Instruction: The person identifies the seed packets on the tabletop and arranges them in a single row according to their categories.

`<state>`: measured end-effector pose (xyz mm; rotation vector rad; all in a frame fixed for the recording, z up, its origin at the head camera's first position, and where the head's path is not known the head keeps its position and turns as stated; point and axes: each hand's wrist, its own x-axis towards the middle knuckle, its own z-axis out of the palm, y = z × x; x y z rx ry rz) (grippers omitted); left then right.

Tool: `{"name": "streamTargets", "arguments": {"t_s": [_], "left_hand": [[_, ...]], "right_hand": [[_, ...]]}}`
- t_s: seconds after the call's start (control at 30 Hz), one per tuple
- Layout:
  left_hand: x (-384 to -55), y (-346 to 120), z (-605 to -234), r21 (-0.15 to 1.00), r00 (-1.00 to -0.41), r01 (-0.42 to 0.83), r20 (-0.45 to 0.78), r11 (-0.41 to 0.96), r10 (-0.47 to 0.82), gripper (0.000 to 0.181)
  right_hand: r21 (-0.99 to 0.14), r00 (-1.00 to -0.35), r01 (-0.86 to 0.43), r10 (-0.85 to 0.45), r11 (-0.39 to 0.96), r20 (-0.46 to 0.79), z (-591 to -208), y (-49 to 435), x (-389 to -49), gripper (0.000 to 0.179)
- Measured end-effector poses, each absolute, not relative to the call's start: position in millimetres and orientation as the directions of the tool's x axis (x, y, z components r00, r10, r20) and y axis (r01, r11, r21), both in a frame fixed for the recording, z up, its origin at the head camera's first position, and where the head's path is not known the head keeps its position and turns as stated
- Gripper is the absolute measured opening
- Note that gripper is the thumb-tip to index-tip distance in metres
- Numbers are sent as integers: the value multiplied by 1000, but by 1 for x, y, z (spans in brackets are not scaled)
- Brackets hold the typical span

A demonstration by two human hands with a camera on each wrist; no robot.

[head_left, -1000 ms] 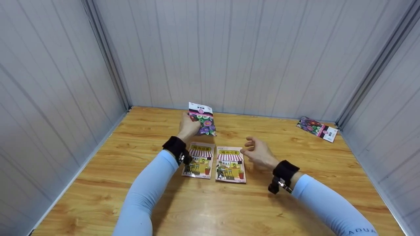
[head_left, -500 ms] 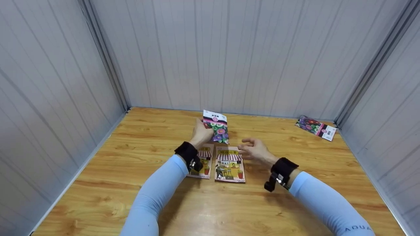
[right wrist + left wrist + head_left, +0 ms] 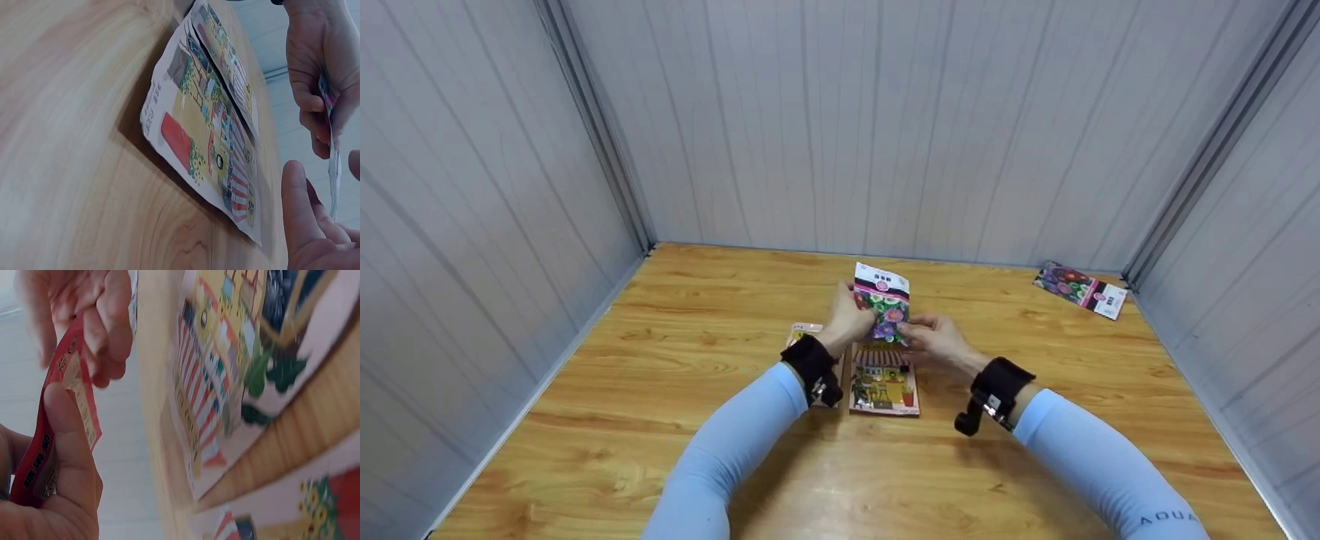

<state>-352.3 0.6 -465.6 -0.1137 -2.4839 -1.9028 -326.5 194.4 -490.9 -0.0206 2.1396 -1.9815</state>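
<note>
My left hand [image 3: 849,321] pinches a flower seed packet [image 3: 883,298] between thumb and fingers, its printed front tilted up toward the head camera. The packet's reddish back [image 3: 70,382] faces the left wrist camera. At the lower right corner of this packet is my right hand [image 3: 943,341], thumb and fingers spread to either side of the packet's end in the right wrist view. Beneath the hands, two packets with a striped shop awning lie side by side: the right one [image 3: 885,390] shows its lower part, the left one [image 3: 805,328] is mostly covered by my left wrist.
Another flower seed packet [image 3: 1080,290] lies slanted near the back right corner of the wooden table [image 3: 690,300]. Pale panelled walls [image 3: 840,127] enclose the table at the back and on both sides.
My left hand has carried the flower seed packet rightward and nearer, over the right awning packet. My right hand has stayed almost in place, and the packet's corner now reaches its fingers.
</note>
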Motion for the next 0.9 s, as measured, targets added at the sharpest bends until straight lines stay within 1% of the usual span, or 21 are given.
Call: {"name": "streamTargets", "arguments": {"t_s": [0.13, 0.17, 0.33, 0.37, 0.4, 0.5, 0.63, 0.73, 0.8, 0.9], "left_hand": [[-358, 5, -476, 969, -995, 70, 50, 238, 89, 70], [-359, 6, -478, 963, -994, 83, 62, 257, 86, 72], [-396, 13, -527, 942, -997, 72, 58, 327, 53, 75], [-401, 14, -533, 934, -997, 69, 57, 350, 43, 76], [-405, 14, -536, 938, -998, 47, 32, 342, 47, 77], [-387, 9, -510, 956, -997, 36, 13, 291, 80, 83], [-359, -1, -469, 986, -994, 14, -4, 164, 109, 81], [-356, -8, -457, 990, -994, -20, -35, 136, 103, 85], [-359, -14, -454, 991, -991, -53, -67, 124, 112, 91], [-363, -23, -451, 982, -988, -48, -73, 182, 135, 91]], "right_hand": [[-985, -974, 169, -148, 37, -172, -493, 196, -326, 49], [-984, -974, 175, -139, 26, -177, -493, 197, -326, 50], [-986, -979, 167, -114, 11, -168, -492, 200, -327, 55], [-986, -979, 168, -110, 12, -169, -492, 201, -327, 56], [-985, -979, 169, -110, 13, -170, -491, 201, -327, 57], [-983, -978, 182, -106, 1, -181, -488, 204, -326, 56], [-980, -976, 198, -104, -33, -194, -484, 208, -326, 52], [-981, -978, 191, -95, -27, -188, -483, 212, -328, 50], [-982, -978, 189, -89, -13, -187, -482, 215, -328, 50], [-983, -979, 181, -89, 9, -181, -483, 218, -329, 49]]}}
